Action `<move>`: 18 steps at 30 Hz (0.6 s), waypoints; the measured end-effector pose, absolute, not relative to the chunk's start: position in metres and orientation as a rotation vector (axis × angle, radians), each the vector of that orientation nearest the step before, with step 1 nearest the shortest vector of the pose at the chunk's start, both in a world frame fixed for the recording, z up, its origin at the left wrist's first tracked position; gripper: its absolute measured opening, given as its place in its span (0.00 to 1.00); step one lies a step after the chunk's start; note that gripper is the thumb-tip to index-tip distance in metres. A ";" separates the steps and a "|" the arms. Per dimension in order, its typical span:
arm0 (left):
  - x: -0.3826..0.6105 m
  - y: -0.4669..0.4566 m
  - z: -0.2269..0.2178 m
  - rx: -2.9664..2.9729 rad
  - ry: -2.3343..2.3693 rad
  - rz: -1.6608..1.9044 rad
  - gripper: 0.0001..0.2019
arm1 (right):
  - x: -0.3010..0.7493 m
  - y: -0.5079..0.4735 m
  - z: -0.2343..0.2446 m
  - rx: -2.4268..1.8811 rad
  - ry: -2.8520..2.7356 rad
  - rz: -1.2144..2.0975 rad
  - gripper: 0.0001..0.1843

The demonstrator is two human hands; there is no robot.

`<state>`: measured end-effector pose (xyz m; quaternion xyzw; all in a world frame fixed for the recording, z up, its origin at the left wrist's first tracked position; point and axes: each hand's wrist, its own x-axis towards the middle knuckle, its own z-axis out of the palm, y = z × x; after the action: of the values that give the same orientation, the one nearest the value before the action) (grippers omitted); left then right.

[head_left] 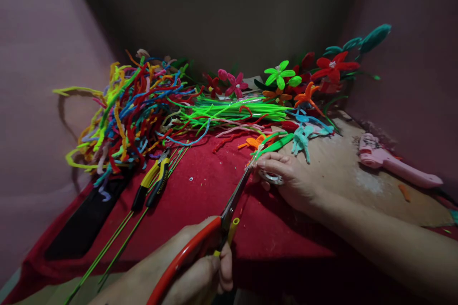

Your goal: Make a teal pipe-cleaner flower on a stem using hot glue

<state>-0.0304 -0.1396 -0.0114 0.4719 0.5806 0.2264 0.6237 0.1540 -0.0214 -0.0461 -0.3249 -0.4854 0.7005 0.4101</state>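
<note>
My left hand (pixel 200 271) is closed around the red handles of a pair of scissors (pixel 229 209), low in the middle. The blades point up and right, and their tips reach the fingertips of my right hand (pixel 286 178). My right hand rests on the red cloth (pixel 214 190), its fingers pinched on a small whitish ring-shaped roll (pixel 271 177) and on the end of a green stem (pixel 274 146) carrying an orange pipe-cleaner flower (pixel 255 142). What exactly the blade tips touch is too small to tell.
A big tangle of coloured pipe cleaners (pixel 132 109) lies at the back left, with a bundle of neon green ones (pixel 232 109) beside it. Finished flowers (pixel 279 76) lean on the back wall. Yellow-handled pliers (pixel 155 181), thin green wires (pixel 118 243) and a pink glue gun (pixel 390 164) lie around.
</note>
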 end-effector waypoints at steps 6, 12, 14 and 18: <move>-0.029 -0.132 -0.006 1.054 1.321 0.520 0.06 | 0.154 -0.020 -0.044 -0.746 -1.176 1.784 0.08; -0.031 -0.133 0.001 1.118 1.327 0.526 0.07 | 0.153 -0.023 -0.041 -0.720 -1.114 1.818 0.07; -0.030 -0.135 0.001 1.200 1.346 0.530 0.08 | 0.152 -0.023 -0.041 -0.709 -1.099 1.849 0.06; -0.031 -0.139 0.002 1.401 1.410 0.536 0.10 | 0.151 -0.022 -0.041 -0.672 -1.044 1.899 0.06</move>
<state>-0.0310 -0.1392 0.0016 0.5831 0.5868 0.2233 0.5155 0.1506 -0.0222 -0.0408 -0.2683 -0.4171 0.7585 0.4228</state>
